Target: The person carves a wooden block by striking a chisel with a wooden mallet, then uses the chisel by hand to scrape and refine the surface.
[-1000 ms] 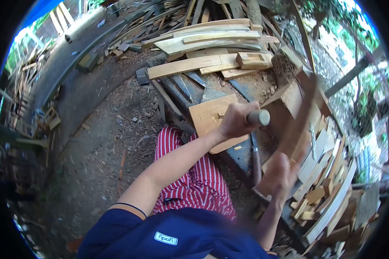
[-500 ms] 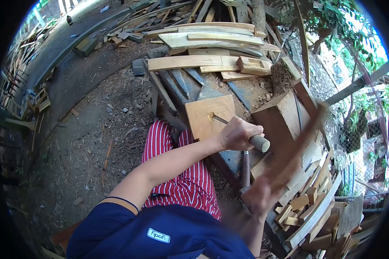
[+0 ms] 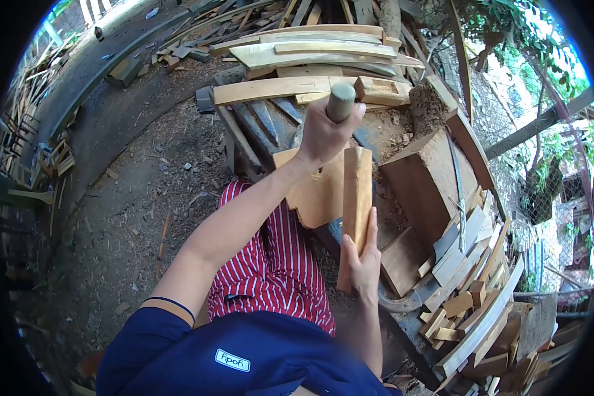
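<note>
My left hand (image 3: 325, 137) is closed around the thick, pale round handle (image 3: 341, 103) of a chisel, its butt end pointing up. The hand hides the chisel's blade. Under it lies a flat wooden board (image 3: 315, 198) with a small cut hollow in its face, partly covered by my wrist. My right hand (image 3: 364, 264) grips a long, squared wooden bar (image 3: 357, 191) held over the board's right edge, its far end pointing away from me. The bar's far end is close to my left hand, a little below the chisel handle.
A large wooden block (image 3: 421, 179) stands right of the board. Long curved planks (image 3: 277, 90) lie stacked at the far side. Several offcuts (image 3: 459, 303) are piled at the lower right, near a wire fence (image 3: 548, 198). Chips cover the ground (image 3: 138, 218) at left.
My left hand has moved up and away, turning the chisel from a slant to more upright. The wooden bar, blurred and raised at right before, is now over the board with my right hand.
</note>
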The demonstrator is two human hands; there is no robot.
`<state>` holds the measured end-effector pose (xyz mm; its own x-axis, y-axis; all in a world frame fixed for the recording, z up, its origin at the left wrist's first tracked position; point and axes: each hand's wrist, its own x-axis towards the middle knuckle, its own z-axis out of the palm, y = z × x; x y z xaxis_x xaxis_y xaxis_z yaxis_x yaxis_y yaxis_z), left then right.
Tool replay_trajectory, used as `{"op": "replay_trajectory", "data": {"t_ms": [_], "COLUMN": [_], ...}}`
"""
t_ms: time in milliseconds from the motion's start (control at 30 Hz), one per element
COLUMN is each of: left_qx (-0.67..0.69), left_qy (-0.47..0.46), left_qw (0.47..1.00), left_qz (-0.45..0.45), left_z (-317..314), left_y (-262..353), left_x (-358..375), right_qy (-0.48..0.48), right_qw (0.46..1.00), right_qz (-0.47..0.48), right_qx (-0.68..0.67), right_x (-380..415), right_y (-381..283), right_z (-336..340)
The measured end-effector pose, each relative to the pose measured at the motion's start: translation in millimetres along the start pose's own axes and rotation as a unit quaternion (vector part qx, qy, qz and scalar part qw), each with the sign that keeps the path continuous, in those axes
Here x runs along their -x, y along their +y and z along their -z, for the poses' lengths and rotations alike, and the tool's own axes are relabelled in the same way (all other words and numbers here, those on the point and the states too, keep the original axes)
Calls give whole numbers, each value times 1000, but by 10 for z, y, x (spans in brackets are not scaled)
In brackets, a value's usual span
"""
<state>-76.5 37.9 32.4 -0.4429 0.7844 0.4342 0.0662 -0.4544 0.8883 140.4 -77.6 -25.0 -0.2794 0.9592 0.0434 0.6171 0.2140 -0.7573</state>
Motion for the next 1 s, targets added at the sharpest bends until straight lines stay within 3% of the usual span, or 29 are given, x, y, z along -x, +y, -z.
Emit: {"op": "replay_trajectory", "data": {"t_ms": [133, 400, 1000], "left_qx": [15, -24, -48], "left_qy": [-31, -102, -126], "left_qw": [999, 991, 988], "left_qz": [-10, -88, -79], "left_z": [-4, -76, -154], "left_y": [-30, -120, -76], "left_x": [8, 119, 193], "right_qy": [-63, -69, -68], "right_qw": [992, 991, 989], "right_qz": [-105, -94, -102], "right_qx": [4, 64, 79], "right_x": [30, -18, -58], "right_y": [-7, 0, 19], "right_z": [-120, -109, -95]}}
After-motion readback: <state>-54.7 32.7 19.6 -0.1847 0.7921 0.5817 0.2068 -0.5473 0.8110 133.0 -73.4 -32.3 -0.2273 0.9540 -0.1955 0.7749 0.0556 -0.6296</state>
